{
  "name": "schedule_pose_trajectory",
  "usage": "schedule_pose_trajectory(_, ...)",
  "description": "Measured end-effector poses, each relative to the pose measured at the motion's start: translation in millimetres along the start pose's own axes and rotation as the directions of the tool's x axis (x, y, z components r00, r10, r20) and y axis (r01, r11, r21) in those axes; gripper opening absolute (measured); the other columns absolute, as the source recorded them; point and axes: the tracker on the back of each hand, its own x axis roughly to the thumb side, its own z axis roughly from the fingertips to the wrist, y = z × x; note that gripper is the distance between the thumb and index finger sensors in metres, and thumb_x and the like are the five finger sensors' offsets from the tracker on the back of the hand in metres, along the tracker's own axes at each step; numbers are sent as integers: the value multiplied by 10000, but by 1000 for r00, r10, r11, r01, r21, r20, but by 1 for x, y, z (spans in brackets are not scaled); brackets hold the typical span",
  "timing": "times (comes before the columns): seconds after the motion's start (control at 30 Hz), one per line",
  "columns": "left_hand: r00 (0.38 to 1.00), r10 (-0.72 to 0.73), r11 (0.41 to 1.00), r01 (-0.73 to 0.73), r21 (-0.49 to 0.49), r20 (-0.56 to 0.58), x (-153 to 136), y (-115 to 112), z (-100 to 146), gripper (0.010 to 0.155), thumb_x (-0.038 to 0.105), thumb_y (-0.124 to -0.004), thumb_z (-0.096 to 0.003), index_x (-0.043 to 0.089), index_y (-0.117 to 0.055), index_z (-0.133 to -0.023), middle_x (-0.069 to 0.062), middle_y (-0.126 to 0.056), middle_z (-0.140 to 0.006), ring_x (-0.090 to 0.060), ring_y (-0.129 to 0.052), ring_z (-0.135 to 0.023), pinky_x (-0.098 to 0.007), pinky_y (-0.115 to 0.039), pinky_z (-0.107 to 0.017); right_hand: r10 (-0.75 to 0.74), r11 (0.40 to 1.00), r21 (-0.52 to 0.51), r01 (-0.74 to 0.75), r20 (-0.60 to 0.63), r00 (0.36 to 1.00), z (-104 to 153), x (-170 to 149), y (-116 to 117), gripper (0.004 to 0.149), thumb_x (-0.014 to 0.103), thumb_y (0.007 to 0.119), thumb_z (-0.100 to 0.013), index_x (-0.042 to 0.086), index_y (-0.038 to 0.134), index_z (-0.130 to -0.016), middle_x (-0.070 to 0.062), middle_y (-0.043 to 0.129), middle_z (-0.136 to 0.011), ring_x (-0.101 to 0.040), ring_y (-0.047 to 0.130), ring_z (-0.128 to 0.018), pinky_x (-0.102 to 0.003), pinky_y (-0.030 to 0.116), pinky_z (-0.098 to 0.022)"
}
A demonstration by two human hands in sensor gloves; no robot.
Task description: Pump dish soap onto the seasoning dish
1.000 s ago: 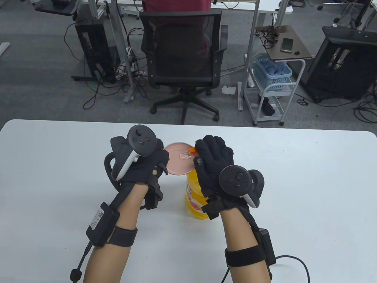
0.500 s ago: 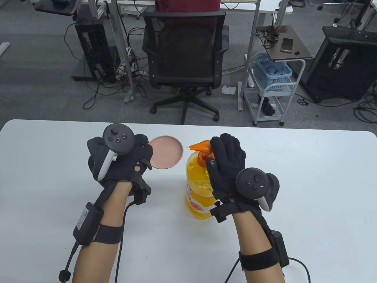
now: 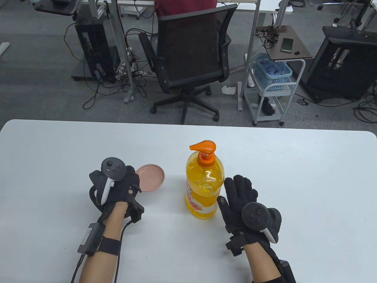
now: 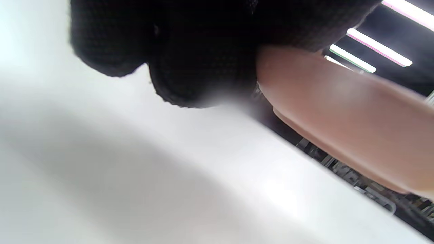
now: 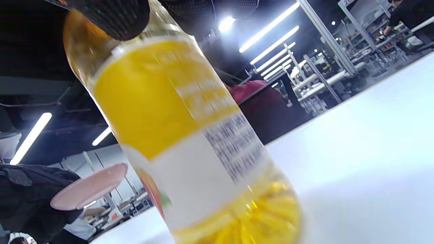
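Item one, the left hand [image 3: 117, 188], lower left of the table view: we log it holding the pink dish [image 3: 151, 177] by its left rim, fingers closed on the edge; the left wrist view shows gloved fingers [image 4: 190, 57] against the dish's blurred pink side, and the right wrist view shows the dish raised and tilted off the table [image 3: 294, 177]. Whether soap lies in the dish we cannot tell. Item two, the right hand [image 3: 244, 203], lower centre-right of the table view: we record it flat and open, fingers spread, gripping nothing, just right of the bottle [image 3: 203, 188]; whether it touches the bottle's side we cannot tell. In the right wrist view a fingertip [image 5: 115, 15] hangs at the top edge in front of the bottle's shoulder. Item three, the bottle: yellow liquid, upright at the centre of the frame, orange pump [image 3: 203, 147] on top with its spout pointing left. The dish sits left of the bottle, apart from it. Item four, upper frame: an office chair [image 3: 191, 56] and a white trolley [image 3: 271, 88] holding a blue basket [image 3: 272, 72].
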Motion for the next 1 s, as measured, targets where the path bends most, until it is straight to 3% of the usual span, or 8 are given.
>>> schedule_pose_trajectory(0.13,998,18,999,-22,-49,-65,-16,-44,-7,462,364,-859,-450,158,-835,-863,-73,-1026,-624,-190,-1064,-408,-437,-902,-397,41,999,31,-40,-34,999,2,-11,9,689,481,590,-595,114,399,-1147,-236,246,-1161,-468,181,-1022,-713,215,-664)
schedule_pose_trajectory(0.2,998,5,999,-9,-54,-70,-16,-54,-8,461,363,-858,-449,157,-836,-861,-75,-1030,-621,-193,-1066,-404,-437,-904,-394,31,999,11,-31,-37,999,2,-14,9,690,479,597,-591,109,410,-1143,-238,262,-1159,-470,196,-1021,-715,225,-662)
schedule_pose_trajectory(0.47,996,-62,996,58,-73,-61,-6,-67,-3,475,378,-824,-459,171,-812,-886,-78,-1025,-655,-208,-1072,-430,-437,-894,-412,35,999,24,-33,-61,998,5,-19,8,694,481,600,-591,107,410,-1144,-240,258,-1159,-472,193,-1019,-714,225,-662)
schedule_pose_trajectory(0.6,995,-100,988,96,-120,-26,-2,-60,5,557,430,-801,-463,171,-739,-953,-112,-963,-812,-260,-1051,-576,-485,-854,-480,41,999,4,-41,-42,998,8,-14,1,697,483,609,-591,106,415,-1145,-257,252,-1154,-491,182,-1011,-716,221,-660)
schedule_pose_trajectory(0.73,951,-300,932,310,-190,79,10,-39,23,646,491,-756,-485,215,-590,-1045,-118,-748,-1041,-329,-885,-881,-566,-741,-626,76,997,-26,-76,-7,997,7,-1,-12,701,483,628,-592,100,428,-1144,-267,264,-1153,-497,179,-1010,-716,216,-660)
schedule_pose_trajectory(0.9,909,-304,942,331,-50,286,25,-2,65,665,506,-750,-487,232,-562,-1062,-116,-685,-1088,-349,-798,-970,-608,-683,-670,236,971,-53,-233,58,970,7,20,-26,707,488,657,-589,96,453,-1142,-268,288,-1156,-497,183,-1014,-717,215,-663)
schedule_pose_trajectory(1.0,859,-313,946,322,47,405,24,8,85,686,537,-737,-483,253,-542,-1075,-101,-633,-1127,-359,-726,-1032,-638,-629,-705,287,957,-61,-282,81,955,11,24,-26,711,490,666,-589,99,454,-1143,-266,291,-1159,-495,180,-1016,-719,211,-664)
